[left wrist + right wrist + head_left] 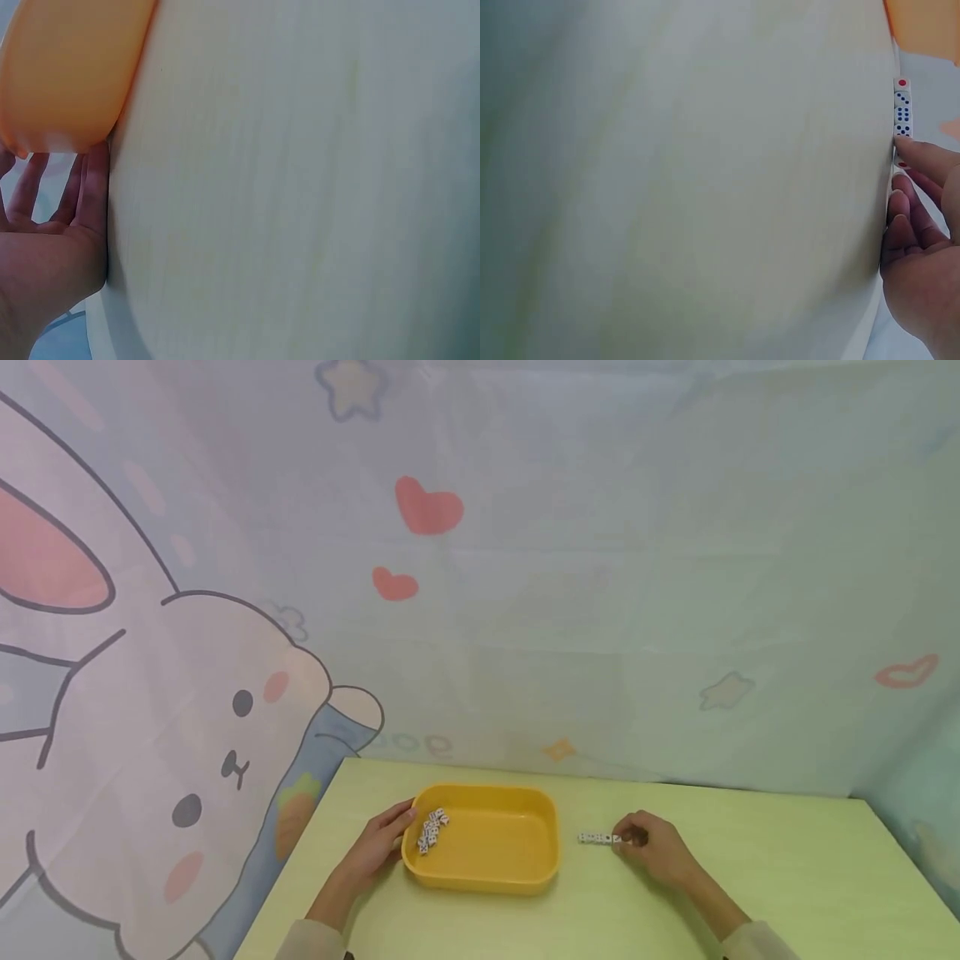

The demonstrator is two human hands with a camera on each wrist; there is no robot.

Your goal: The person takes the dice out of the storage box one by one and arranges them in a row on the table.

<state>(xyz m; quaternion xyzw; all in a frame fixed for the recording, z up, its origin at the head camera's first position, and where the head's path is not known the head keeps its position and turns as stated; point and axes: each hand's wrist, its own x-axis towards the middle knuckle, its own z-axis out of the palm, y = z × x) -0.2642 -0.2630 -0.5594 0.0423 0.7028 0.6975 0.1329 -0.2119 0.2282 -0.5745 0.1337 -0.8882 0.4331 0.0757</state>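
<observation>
A shallow yellow tray (pixel 495 881) sits on the table, with several white dice (pixel 431 831) in a loose pile at its left end. My left hand (pixel 372 852) rests against the tray's left side, its fairly straight fingers touching the rim and wall. To the tray's right, several more dice form a straight row (pixel 595 838), faces touching. At the right end of this row my right hand (pixel 660 852) pinches a die (pixel 901 162) between thumb and fingers, which partly hide it. Red and blue pips show on the row in the right wrist view.
The pale green-yellow table (pixel 787 868) runs back to a hanging cloth (pixel 570 610) printed with a rabbit, hearts and stars. The cloth also comes down along the table's left side. The tray's raised wall stands between the loose dice and the row.
</observation>
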